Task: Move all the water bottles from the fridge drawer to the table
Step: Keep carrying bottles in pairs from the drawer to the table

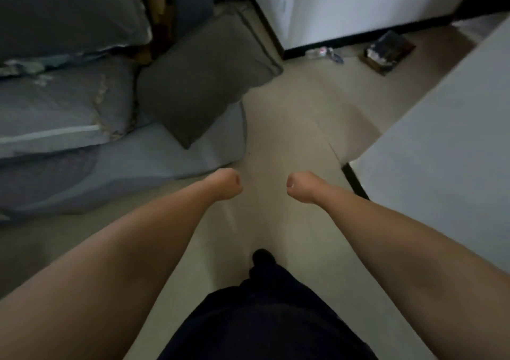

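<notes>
My left hand (226,184) and my right hand (301,187) hang out in front of me over the pale tiled floor, fingers curled under into loose fists, holding nothing. Both bare forearms stretch from the bottom corners of the view. No fridge drawer and no table show here. A crumpled clear plastic bottle (317,52) lies on the floor by the far wall's dark skirting; the dim light hides whether it is a water bottle.
A bed with grey-blue bedding (69,127) and a grey pillow (204,83) fills the left. A white wall corner (441,127) juts in on the right. An open box of clutter (387,53) sits on the floor ahead. A tiled passage runs between bed and wall.
</notes>
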Demonstrator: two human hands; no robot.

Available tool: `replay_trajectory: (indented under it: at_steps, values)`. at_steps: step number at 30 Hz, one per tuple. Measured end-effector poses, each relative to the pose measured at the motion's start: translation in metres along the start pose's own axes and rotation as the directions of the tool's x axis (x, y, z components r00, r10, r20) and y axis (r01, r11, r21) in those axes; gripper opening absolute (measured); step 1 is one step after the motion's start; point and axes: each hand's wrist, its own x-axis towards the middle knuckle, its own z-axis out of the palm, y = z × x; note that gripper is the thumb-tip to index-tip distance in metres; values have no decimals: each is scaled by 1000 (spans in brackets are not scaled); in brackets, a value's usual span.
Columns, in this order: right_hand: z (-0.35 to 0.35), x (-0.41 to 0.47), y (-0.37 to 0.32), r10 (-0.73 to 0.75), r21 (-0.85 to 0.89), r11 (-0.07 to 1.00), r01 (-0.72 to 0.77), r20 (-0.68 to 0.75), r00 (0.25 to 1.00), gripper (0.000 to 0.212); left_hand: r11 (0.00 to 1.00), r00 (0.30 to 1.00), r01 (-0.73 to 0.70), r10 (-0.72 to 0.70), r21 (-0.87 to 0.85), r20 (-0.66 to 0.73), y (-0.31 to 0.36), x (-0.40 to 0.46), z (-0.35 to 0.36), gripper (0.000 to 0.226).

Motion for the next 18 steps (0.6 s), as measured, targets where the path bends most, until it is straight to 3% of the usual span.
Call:
replay_trajectory:
  at_steps: [6, 13, 18]
  values:
    - [-41, 65, -67, -199, -134, 970, 202, 41, 979, 28, 955, 966, 219, -241, -200, -93, -54, -3, -27, 27]
    - [-41, 96, -158, -386, -307, 851, 427, 186, 903, 29, 794, 848, 398, -510, -459, -147, -101, -41, -9, 28]
    - [1, 78, -253, -538, -385, 662, 643, 352, 766, 32, 610, 722, 526, -688, -592, -68, -159, -112, 30, 30]
